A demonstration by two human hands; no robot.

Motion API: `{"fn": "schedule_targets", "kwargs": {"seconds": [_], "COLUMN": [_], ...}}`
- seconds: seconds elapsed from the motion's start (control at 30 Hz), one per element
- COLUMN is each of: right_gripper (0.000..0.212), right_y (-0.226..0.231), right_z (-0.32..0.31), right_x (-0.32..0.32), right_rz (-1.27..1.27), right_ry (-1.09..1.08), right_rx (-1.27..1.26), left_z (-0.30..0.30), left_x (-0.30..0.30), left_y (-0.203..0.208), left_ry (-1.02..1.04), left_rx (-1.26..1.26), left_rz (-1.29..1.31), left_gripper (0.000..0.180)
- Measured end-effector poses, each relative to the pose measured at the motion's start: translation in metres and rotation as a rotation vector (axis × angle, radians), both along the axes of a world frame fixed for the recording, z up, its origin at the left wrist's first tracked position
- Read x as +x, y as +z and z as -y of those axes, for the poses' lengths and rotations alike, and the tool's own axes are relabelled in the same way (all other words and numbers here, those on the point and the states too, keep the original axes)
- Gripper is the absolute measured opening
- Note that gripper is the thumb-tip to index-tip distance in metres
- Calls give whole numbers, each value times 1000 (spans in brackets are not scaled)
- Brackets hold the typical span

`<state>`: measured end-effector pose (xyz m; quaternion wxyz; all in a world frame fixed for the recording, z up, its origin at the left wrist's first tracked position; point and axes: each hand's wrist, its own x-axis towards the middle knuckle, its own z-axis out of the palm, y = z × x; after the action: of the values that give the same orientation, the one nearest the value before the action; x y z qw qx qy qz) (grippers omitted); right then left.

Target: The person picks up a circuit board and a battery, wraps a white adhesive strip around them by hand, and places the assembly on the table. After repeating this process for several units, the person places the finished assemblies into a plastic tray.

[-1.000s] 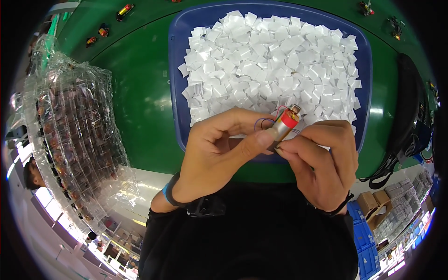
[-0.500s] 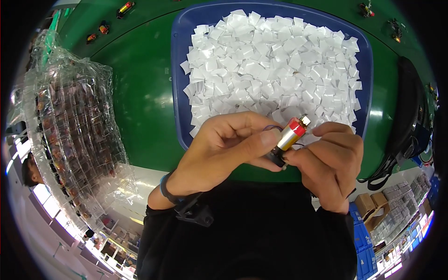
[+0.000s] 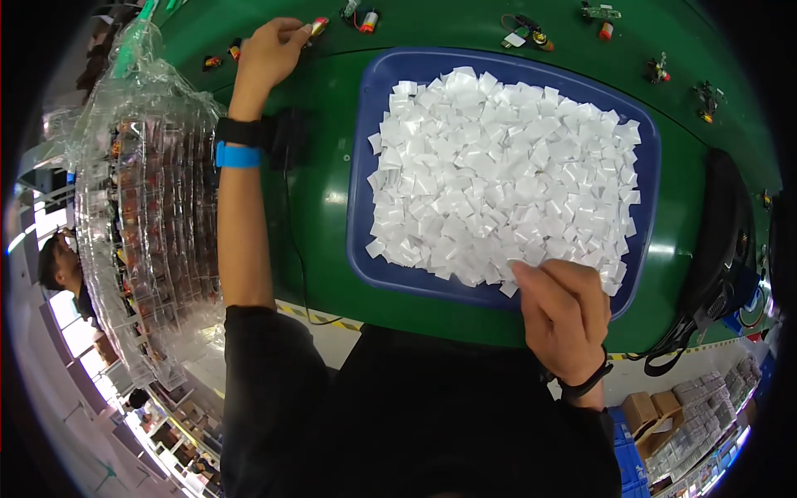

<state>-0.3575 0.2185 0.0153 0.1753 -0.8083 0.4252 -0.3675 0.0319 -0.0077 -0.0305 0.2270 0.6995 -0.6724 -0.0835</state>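
Observation:
My left hand [image 3: 272, 56] is stretched out to the far left of the green table. Its thumb and fingers are closed at a small red-and-gold cylinder [image 3: 318, 27], partly hidden by the fingertips. My right hand [image 3: 569, 311] is over the near right edge of a blue tray [image 3: 359, 166], thumb and forefinger pinched together. A heap of small glossy white squares [image 3: 498, 174] fills the tray. One white square [image 3: 509, 288] sits by the right fingertips, at the tray's near rim; whether the fingers grip a piece is hidden.
Clear plastic-wrapped stacked trays [image 3: 158, 224] stand on the left. Small cylinders with wires and circuit boards lie along the far side, among them a red-and-white cylinder [image 3: 369, 21] and a green board [image 3: 599, 12]. A black bag-like object [image 3: 710, 241] lies at right.
My hands, together on a red-and-gold cylinder before, have parted. The left has reached far left; the right has stayed by the tray's near edge. The view has shifted, showing more of the far side.

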Motion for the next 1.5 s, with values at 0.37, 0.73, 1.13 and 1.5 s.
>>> {"fn": "schedule_targets", "kwargs": {"seconds": [0.37,0.73,1.13,1.5], "right_gripper": [47,36,38,31], "right_y": [4,17,8,6], "right_z": [5,17,15,10], "right_x": [-7,15,-5,-5], "right_rz": [-10,166,68,17], "right_ry": [-32,-150,-8,104], "right_rx": [38,138,-4,30], "left_z": [15,-163,-190,-203], "left_x": [-38,-161,-169,-186], "left_y": [34,91,76,73], "left_ry": [-309,-596,-446,-209], "left_rx": [395,8,377,748], "left_rz": [-89,-162,-917,-1193], "left_gripper": [32,26,26,21]}}
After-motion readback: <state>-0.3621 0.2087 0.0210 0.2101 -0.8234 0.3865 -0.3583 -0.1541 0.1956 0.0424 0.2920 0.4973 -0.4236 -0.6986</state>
